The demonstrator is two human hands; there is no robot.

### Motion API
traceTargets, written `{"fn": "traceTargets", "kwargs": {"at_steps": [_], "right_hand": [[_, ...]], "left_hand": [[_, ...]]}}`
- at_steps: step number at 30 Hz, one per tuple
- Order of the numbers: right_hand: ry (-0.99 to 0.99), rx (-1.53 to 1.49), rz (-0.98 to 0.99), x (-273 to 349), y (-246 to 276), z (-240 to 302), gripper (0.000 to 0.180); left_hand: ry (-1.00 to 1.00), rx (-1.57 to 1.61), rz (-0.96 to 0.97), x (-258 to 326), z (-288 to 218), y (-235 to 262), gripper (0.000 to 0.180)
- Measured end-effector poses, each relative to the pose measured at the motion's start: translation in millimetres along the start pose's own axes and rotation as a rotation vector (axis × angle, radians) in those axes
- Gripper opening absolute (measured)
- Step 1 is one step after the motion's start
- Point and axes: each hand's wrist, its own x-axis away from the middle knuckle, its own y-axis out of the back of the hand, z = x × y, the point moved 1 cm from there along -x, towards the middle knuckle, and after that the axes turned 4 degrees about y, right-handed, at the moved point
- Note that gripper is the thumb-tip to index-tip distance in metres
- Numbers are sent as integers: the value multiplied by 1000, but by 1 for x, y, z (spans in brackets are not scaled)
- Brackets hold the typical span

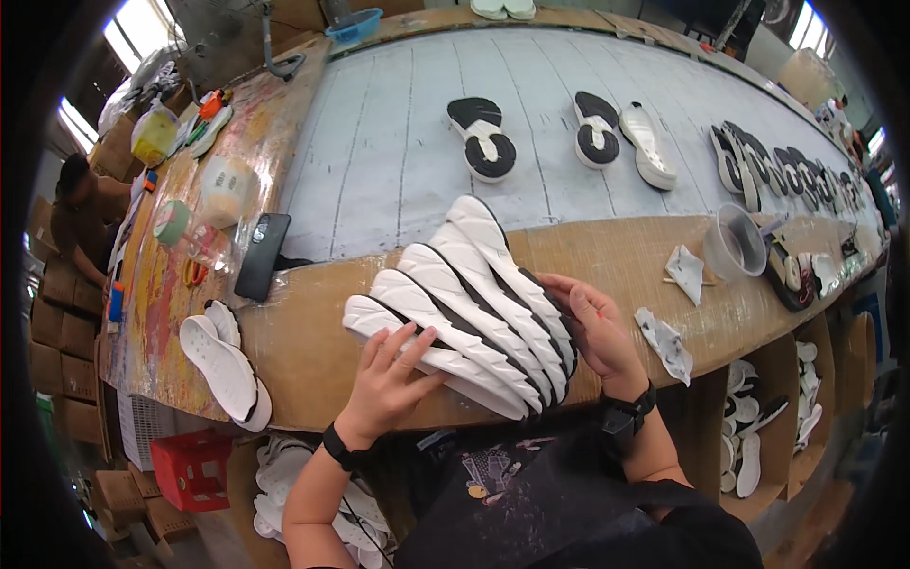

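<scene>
A fanned stack of white shoe soles with black undersides stands on edge at the front of the table, between my two hands. My left hand rests on the stack's left side, its fingers spread over the lowest sole and holding it. My right hand grips the right side, with the thumb showing and the other fingers partly hidden behind the soles. Left of the stack lie loose white soles, one over the other.
Black-and-white soles lie on the pale lined board, with a row of several more at right. A clear plastic tub and crumpled papers sit right; a phone and bottle left. Another person is far left.
</scene>
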Motion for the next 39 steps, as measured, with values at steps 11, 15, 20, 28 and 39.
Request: {"fn": "traceTargets", "kwargs": {"at_steps": [11,15,20,28,39], "right_hand": [[-23,140,-53,-3,13,-11,31],[-53,185,-59,-3,17,-16,31],[-54,202,-85,-5,17,-16,29],[-32,216,-117,-5,14,-17,27],[48,478,-97,-26,23,-20,37]], "left_hand": [[209,341,-25,2,5,4,31],[132,223,19,2,6,6,53],[136,202,108,-7,2,14,59],[276,393,-11,1,3,6,53],[936,750,-383,32,-34,-8,94]]}}
